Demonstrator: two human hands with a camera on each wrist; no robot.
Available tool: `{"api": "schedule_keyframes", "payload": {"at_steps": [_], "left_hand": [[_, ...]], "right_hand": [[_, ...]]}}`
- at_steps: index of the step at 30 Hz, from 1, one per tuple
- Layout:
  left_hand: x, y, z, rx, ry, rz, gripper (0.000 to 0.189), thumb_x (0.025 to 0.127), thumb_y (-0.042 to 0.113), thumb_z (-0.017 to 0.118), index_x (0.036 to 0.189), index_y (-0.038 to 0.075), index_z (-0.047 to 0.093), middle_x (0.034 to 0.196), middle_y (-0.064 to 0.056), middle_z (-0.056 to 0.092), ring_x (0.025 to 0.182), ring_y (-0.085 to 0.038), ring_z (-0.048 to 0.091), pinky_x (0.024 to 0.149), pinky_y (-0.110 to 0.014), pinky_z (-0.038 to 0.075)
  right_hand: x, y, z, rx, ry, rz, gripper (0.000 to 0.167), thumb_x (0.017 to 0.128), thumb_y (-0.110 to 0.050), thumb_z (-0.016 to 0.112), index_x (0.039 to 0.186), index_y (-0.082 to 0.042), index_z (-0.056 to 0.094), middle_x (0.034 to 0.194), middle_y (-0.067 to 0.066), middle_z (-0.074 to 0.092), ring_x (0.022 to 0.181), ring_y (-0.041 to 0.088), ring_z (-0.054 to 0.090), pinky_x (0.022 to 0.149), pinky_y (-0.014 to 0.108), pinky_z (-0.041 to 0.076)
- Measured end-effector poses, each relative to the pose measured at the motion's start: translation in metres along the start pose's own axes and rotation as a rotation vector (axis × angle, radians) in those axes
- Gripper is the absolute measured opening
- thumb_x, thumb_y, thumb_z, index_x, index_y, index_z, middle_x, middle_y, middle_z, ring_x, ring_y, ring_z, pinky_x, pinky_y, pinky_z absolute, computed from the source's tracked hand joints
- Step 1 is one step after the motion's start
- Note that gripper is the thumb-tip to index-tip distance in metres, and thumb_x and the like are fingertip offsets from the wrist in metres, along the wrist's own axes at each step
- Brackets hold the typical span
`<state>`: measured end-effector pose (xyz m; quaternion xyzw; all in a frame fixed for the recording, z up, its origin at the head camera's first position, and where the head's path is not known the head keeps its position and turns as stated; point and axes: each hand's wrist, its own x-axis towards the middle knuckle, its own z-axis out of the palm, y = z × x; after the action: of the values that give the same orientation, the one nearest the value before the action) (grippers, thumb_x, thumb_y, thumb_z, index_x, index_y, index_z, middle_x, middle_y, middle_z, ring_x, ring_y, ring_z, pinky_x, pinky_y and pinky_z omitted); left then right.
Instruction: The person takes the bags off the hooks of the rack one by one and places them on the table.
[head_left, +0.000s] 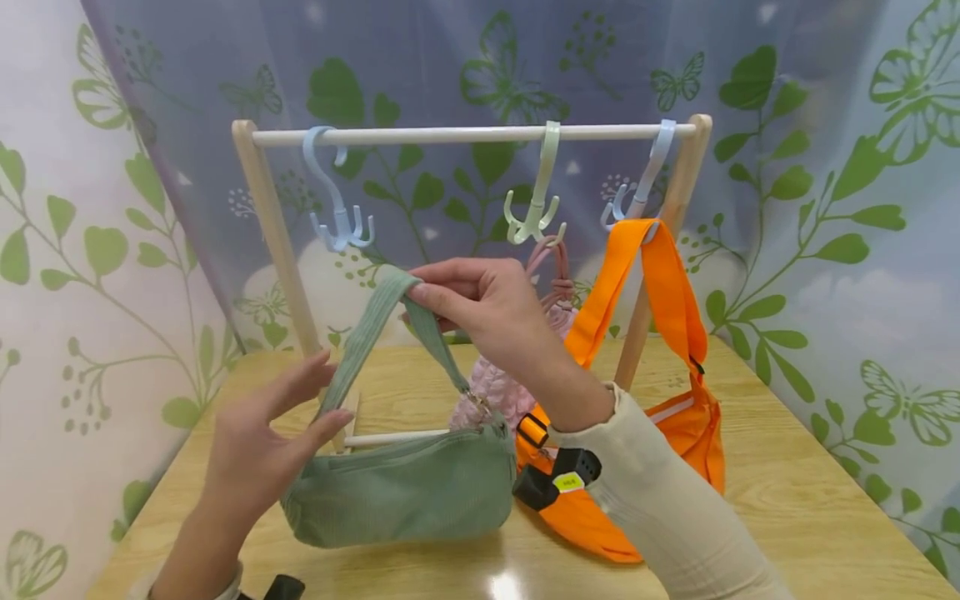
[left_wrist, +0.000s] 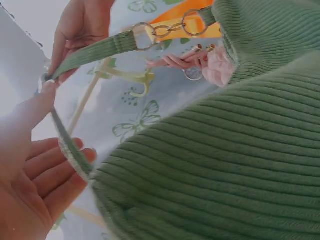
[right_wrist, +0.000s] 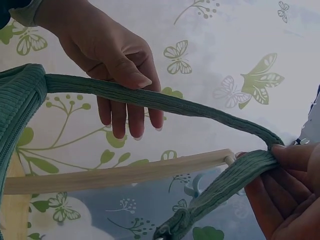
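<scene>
Green bag (head_left: pixel 405 496): ribbed fabric, sagging slightly, zip (right_wrist: pixel 19 122) along the top, strap (head_left: pixel 363 337) linked by metal rings (left_wrist: pixel 193 10) (seen from the left wrist). It hangs before the rack (head_left: pixel 450 135). Right hand (head_left: pixel 483 304) pinches the strap's peak; left hand (head_left: pixel 258 437), fingers loosely extended, straddles the strap lower down.

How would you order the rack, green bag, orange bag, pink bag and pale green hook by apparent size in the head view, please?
1. Rack, by overall span
2. Green bag and orange bag: unsure, as the right sleeve partly covers the orange one
3. Pink bag, partly hidden
4. Pale green hook
</scene>
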<state>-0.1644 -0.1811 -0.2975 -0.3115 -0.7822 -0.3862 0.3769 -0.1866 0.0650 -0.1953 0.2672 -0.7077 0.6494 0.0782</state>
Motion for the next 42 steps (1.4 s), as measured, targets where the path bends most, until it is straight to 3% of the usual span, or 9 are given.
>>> {"api": "schedule_keyframes", "payload": {"at_steps": [8,13,19,22,32,36,42], "left_hand": [[-0.003,0.001,-0.001,0.059,-0.046,-0.069,0.04,0.067,-0.002,0.085,0.106,0.003,0.075,0.09,-0.007,0.075,0.085,0.01,0.063,0.073,-0.005,0.047],[-0.003,0.003,-0.001,-0.036,-0.039,-0.145,0.03,0.073,-0.007,0.079,0.102,0.0,0.075,0.087,-0.009,0.075,0.081,0.011,0.064,0.067,-0.007,0.049],[0.001,0.008,-0.001,-0.141,-0.022,-0.24,0.02,0.081,-0.006,0.073,0.101,-0.001,0.075,0.091,0.017,0.072,0.08,0.005,0.068,0.066,-0.01,0.052],[0.003,0.009,-0.001,-0.204,-0.007,-0.262,0.016,0.085,-0.004,0.071,0.101,-0.004,0.073,0.092,0.02,0.071,0.081,0.001,0.069,0.068,-0.012,0.053],[0.011,0.01,-0.004,-0.552,0.084,-0.18,0.018,0.085,-0.013,0.065,0.103,-0.016,0.065,0.095,0.004,0.074,0.088,-0.008,0.071,0.077,-0.019,0.055],[0.014,0.012,-0.005,-0.579,0.094,-0.176,0.019,0.085,-0.012,0.066,0.101,-0.02,0.063,0.095,0.003,0.075,0.088,-0.009,0.071,0.076,-0.022,0.056],[0.017,0.012,-0.005,-0.701,0.13,-0.101,0.019,0.083,-0.016,0.065,0.101,-0.02,0.064,0.096,-0.007,0.075,0.088,-0.014,0.072,0.076,-0.023,0.056]], "right_hand": [[-0.001,0.003,-0.001,0.003,-0.001,0.01,0.021,0.091,-0.004,0.067,0.11,0.003,0.071,0.092,0.015,0.074,0.082,0.024,0.073,0.076,0.039,0.059],[-0.001,0.008,-0.002,-0.035,0.003,0.013,0.022,0.091,-0.005,0.067,0.111,0.003,0.071,0.094,0.014,0.074,0.081,0.022,0.073,0.075,0.037,0.059],[-0.004,0.019,-0.002,-0.101,0.013,0.015,0.022,0.091,-0.006,0.068,0.111,0.003,0.071,0.095,0.015,0.074,0.083,0.018,0.072,0.077,0.033,0.058],[-0.005,0.025,-0.001,-0.115,0.011,0.021,0.023,0.091,-0.006,0.068,0.111,0.003,0.071,0.096,0.015,0.074,0.085,0.016,0.071,0.079,0.034,0.058],[-0.01,0.047,0.001,-0.189,-0.023,0.037,0.023,0.091,-0.009,0.068,0.111,0.001,0.071,0.094,0.012,0.074,0.084,0.015,0.07,0.069,0.024,0.053],[-0.013,0.055,0.005,-0.175,-0.037,0.058,0.02,0.09,-0.01,0.07,0.108,-0.001,0.072,0.092,0.01,0.075,0.083,0.014,0.07,0.068,0.024,0.052],[-0.017,0.069,0.013,-0.158,-0.068,0.078,0.022,0.089,-0.009,0.071,0.108,0.001,0.071,0.094,0.012,0.074,0.083,0.014,0.07,0.076,0.026,0.056]]}}
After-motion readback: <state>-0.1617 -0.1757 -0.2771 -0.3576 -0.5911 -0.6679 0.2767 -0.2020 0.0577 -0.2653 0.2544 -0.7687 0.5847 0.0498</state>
